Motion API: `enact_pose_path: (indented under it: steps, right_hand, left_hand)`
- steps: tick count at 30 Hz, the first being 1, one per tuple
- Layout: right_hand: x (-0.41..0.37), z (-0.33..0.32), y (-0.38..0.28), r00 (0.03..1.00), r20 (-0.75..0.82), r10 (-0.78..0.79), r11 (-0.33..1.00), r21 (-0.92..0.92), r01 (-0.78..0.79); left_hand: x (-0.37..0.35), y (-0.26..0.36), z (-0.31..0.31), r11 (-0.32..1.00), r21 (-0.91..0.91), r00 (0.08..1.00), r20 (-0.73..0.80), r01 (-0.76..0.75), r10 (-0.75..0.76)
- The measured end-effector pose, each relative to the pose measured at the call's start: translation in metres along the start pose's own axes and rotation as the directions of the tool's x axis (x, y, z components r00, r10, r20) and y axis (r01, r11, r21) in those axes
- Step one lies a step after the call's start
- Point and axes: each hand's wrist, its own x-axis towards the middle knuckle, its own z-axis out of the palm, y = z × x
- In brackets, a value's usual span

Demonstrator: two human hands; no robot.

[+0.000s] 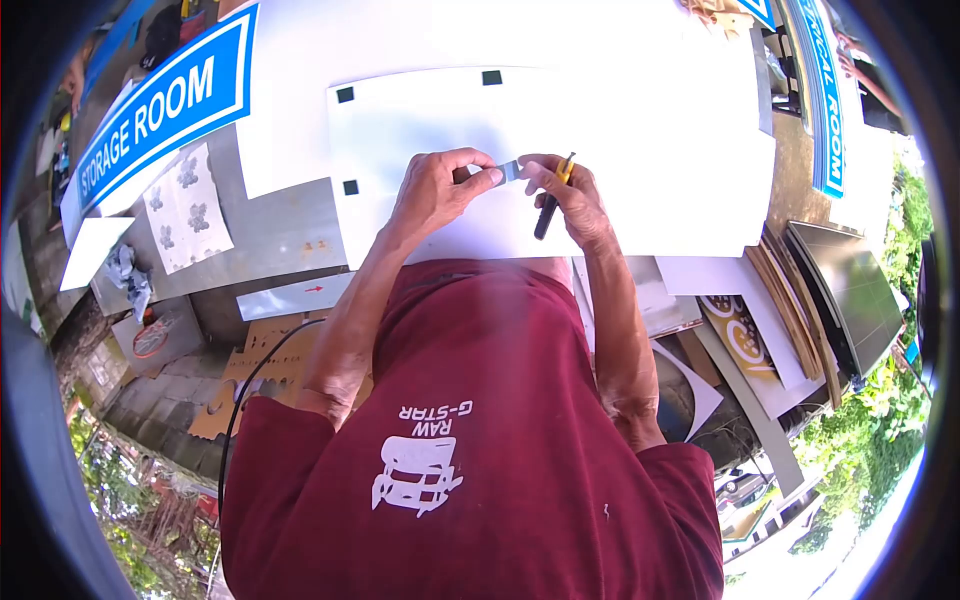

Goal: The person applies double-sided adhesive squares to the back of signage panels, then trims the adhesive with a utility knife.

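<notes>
My left hand (440, 185) is closed, with a small dark grey piece (510, 171) pinched between thumb and finger. Close to the right end of that piece are the fingertips of my right hand (572, 200), which is wrapped round a yellow and black cutter knife (547, 213). Whether the right fingertips also grip the piece is hard to tell. Both hands are over a white sheet (640, 200). Stuck or lying on the sheet are a dark square (346, 95) at its upper left corner, another (491, 77) at the upper edge and a third (350, 187) at the left edge.
A blue "STORAGE ROOM" sign (165, 110) lies at the left, near a patterned paper (190, 210). More blue signs (822, 100) are stacked at the right. Boards (790, 310) lean below the table's right side. Another person's hand (712, 12) shows at the top.
</notes>
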Motion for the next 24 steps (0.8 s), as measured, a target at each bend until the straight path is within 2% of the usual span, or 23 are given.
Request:
enact_pose_path:
  steps: [6, 8, 10, 13, 15, 16, 19, 20, 23, 24]
  right_hand:
    - [0.000, -0.060, -0.025, 0.997, -0.025, -0.076, 0.989, -0.132, 0.072]
    - [-0.004, -0.084, -0.040, 0.997, -0.065, -0.032, 0.980, -0.199, 0.018]
    - [-0.002, -0.108, -0.044, 0.994, -0.104, -0.045, 0.973, -0.230, 0.020]
    - [0.008, -0.146, -0.043, 0.979, -0.167, -0.115, 0.971, -0.226, 0.076]
    - [0.014, -0.169, -0.046, 0.969, -0.223, -0.107, 0.972, -0.228, 0.055]
    - [0.024, -0.178, -0.042, 0.962, -0.214, -0.171, 0.976, -0.169, 0.136]
    - [0.044, -0.197, -0.043, 0.962, -0.237, -0.135, 0.975, -0.207, 0.086]
    - [0.054, -0.202, -0.040, 0.959, -0.244, -0.141, 0.984, -0.145, 0.107]
    - [0.075, -0.211, -0.044, 0.931, -0.350, -0.105, 0.980, -0.197, 0.037]
    - [0.082, -0.214, -0.048, 0.912, -0.395, -0.112, 0.972, -0.232, 0.019]
  left_hand:
    - [0.030, 0.045, 0.055, 0.995, 0.097, 1.000, 0.004, 0.005, -0.006]
    - [0.042, 0.058, 0.074, 0.994, 0.108, 1.000, 0.014, 0.015, -0.017]
    - [0.055, 0.066, 0.090, 0.996, 0.091, 1.000, 0.022, 0.012, -0.014]
    - [0.075, 0.079, 0.104, 0.991, -0.134, 0.988, 0.153, 0.023, -0.002]
    - [0.089, 0.092, 0.109, 0.984, -0.133, 0.972, 0.221, 0.116, -0.084]
    - [0.097, 0.099, 0.108, 0.978, -0.131, 0.960, 0.252, 0.161, -0.124]
    - [0.119, 0.125, 0.116, 0.972, 0.120, 0.968, 0.129, 0.202, -0.217]
    - [0.130, 0.127, 0.119, 0.953, 0.194, 0.962, 0.098, 0.232, -0.254]
    - [0.164, 0.127, 0.133, 0.885, 0.444, 0.989, -0.016, 0.138, -0.147]
    - [0.173, 0.133, 0.137, 0.881, 0.447, 0.987, -0.055, 0.157, -0.148]
